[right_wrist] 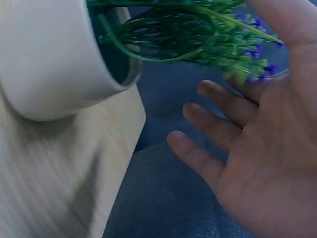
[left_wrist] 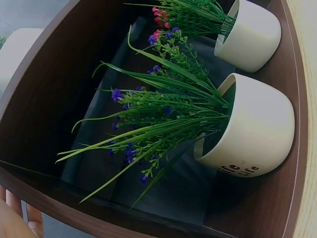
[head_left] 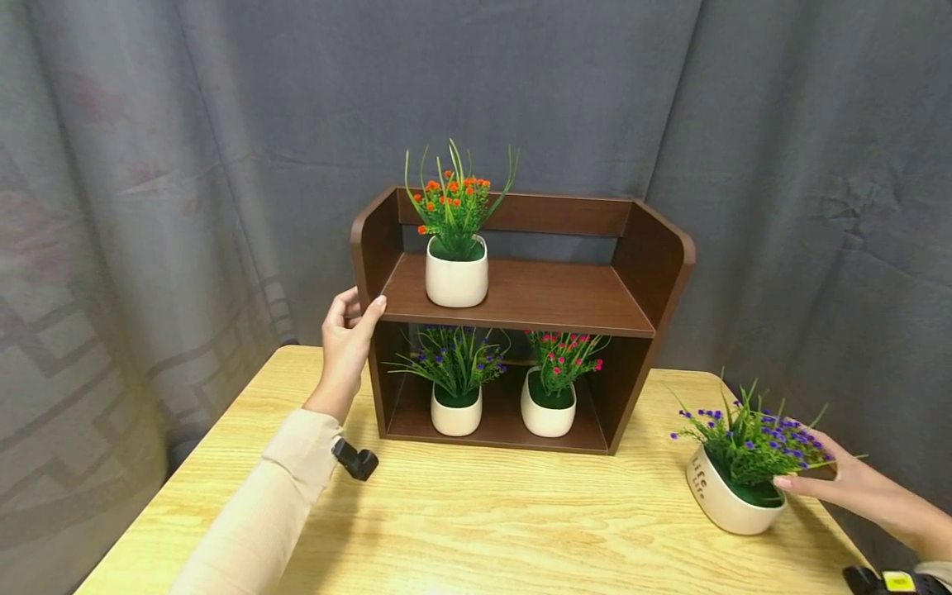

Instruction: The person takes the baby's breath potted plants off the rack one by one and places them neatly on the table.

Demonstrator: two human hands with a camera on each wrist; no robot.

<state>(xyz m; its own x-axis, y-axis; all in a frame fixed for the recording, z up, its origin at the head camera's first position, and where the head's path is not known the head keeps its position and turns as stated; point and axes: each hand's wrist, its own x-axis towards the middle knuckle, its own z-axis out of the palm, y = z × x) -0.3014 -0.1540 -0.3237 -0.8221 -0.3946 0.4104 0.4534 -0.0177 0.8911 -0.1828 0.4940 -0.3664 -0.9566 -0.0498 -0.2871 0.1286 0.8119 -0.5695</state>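
Observation:
My left hand (head_left: 346,340) holds the left side panel of a dark brown two-tier shelf (head_left: 535,293), its thumb on the front edge and its fingers on the outer side. At the table's right, my right hand (right_wrist: 262,129) is spread around the foliage of a potted plant with purple flowers (head_left: 736,496); the fingers are apart, beside the leaves. That plant's white pot has "Life" lettering and stands slightly tilted in the head view. An orange-flowered potted plant (head_left: 457,281) stands on the upper tier. Below are a purple-flowered one (left_wrist: 257,124) and a pink-flowered one (head_left: 549,413).
The shelf stands on a light wood table (head_left: 491,521), toward its back edge. Grey curtains (head_left: 550,91) hang behind and along both sides. The right-hand plant is close to the table's right edge.

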